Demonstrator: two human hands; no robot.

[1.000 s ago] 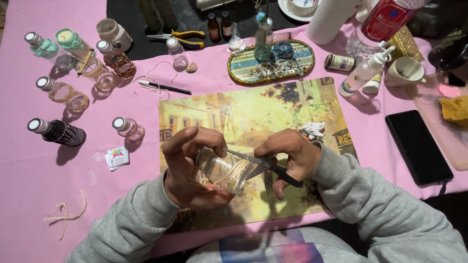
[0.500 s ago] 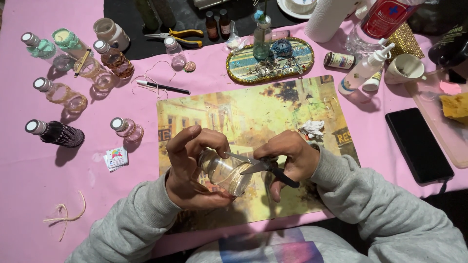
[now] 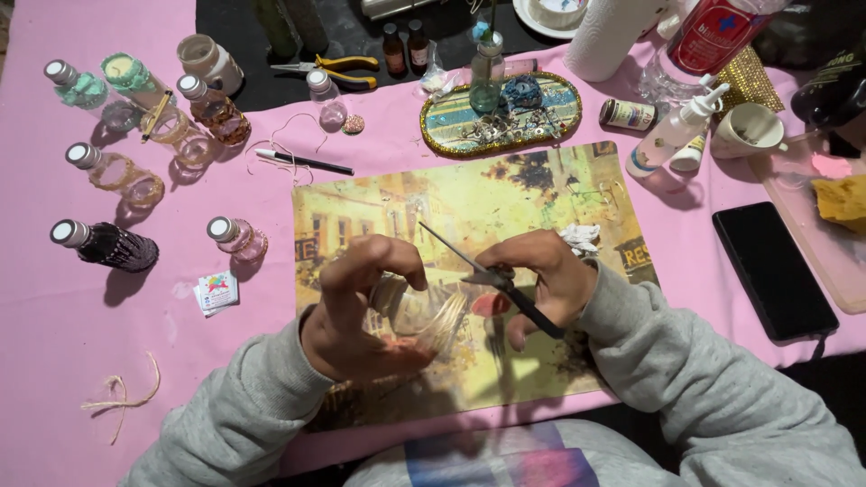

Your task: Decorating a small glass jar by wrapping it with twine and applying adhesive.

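The left hand (image 3: 361, 316) cups a small clear glass bottle wound with pale twine (image 3: 417, 316), its fingers curled over the top and pinching the glass from both sides; the bottle lies tilted on its side just above the yellow picture placemat (image 3: 469, 207), near the middle of the pink-covered desk (image 3: 54, 361). The right hand (image 3: 541, 280), at 3 o'clock from the bottle, has its fingers pressed around the dark handles of slim black scissors (image 3: 487, 275), whose blades point up toward 10 o'clock, crossing just above the bottle's mouth end. Whether the blades are parted cannot be told. To do this step well, I would judge that the left hand should hold the bottle steady and keep the twine taut, so the scissor tips meet only the loose end and not the wound coils. The blades should come close to the glass without touching it, with the left fingertips kept clear. Other decorated small bottles (image 3: 117, 171) lie at 10 o'clock, well apart, and a black phone (image 3: 776, 271) lies at 3 o'clock.
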